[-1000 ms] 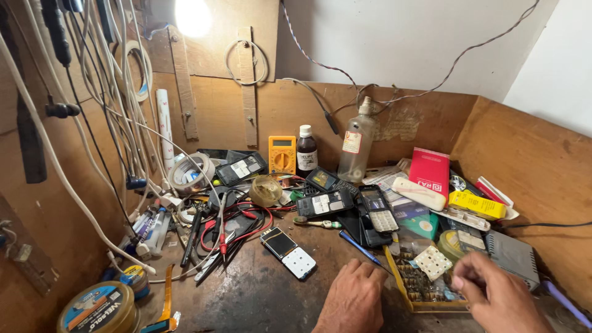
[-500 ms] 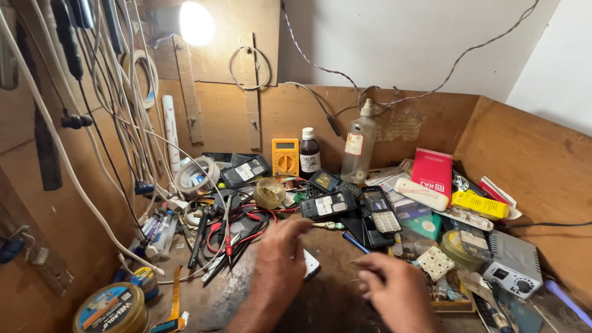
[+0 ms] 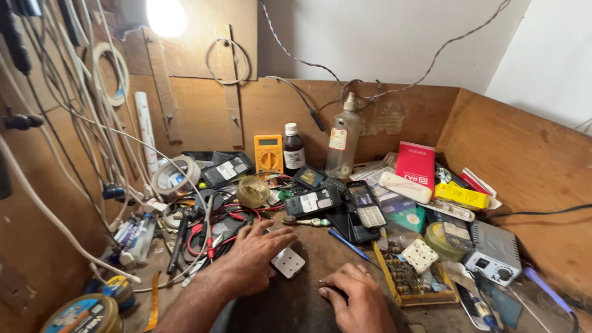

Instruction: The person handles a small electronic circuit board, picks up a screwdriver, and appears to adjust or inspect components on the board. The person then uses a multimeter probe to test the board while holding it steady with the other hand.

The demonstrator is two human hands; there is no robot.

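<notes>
Left hand: the left hand [image 3: 256, 259] lies flat on the wooden bench [image 3: 308, 302], palm down, fingers spread and released, grasping nothing; its fingertips reach the small white keypad piece [image 3: 288, 262] and the red and black wires [image 3: 219, 231].
Right hand: the right hand [image 3: 357, 299] rests low on the bench, fingers curled inward; whether it pinches something small under the fingertips cannot be told.
White keypad piece: it lies on the bench between the 2 hands, just beside the left hand's fingers, apart from the right hand.
Behind the hands: a dark phone [image 3: 313, 201] lies flat near a second phone with a keypad [image 3: 365, 206]; a blue pen-like tool [image 3: 346, 243] lies between them and the right hand.
Back wall: a yellow multimeter [image 3: 269, 153], a brown bottle [image 3: 293, 150] and a clear bottle [image 3: 343, 139] stand in a row.
Right side: a parts tray [image 3: 410, 277] with a white square part on it sits near the right hand; a red box [image 3: 415, 163] stands farther back.
Left side: a tape roll [image 3: 176, 177] sits among hanging white cables [image 3: 92, 129].
</notes>
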